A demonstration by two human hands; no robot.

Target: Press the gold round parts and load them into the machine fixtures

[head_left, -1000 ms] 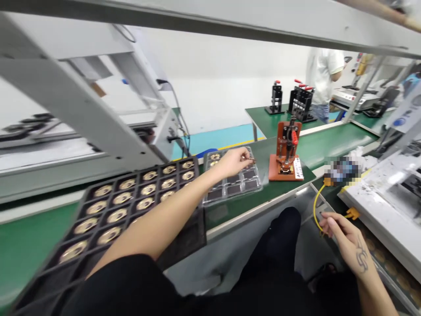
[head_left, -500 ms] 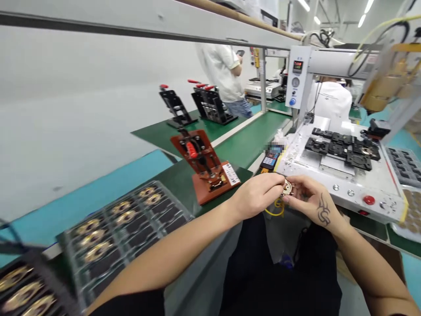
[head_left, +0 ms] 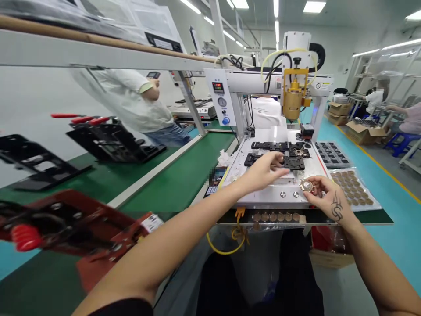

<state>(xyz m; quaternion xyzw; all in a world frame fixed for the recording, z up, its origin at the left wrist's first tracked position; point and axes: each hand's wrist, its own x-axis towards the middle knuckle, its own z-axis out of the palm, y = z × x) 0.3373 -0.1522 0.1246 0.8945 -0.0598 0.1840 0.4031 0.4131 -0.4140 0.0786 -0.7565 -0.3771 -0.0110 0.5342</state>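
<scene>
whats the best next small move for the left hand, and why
Probably lower the left hand to the black fixtures: it reaches toward them, thumb and fingers apart, nothing visible between, while the right hand already grips the round metal part.

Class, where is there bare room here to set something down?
The green strip between the pale rail and the phone looks bare; so does the green between that rail and the black clamp jigs. Crowded: the white machine bed, with black fixtures near the left hand, and the filled disc tray beside it.
</scene>
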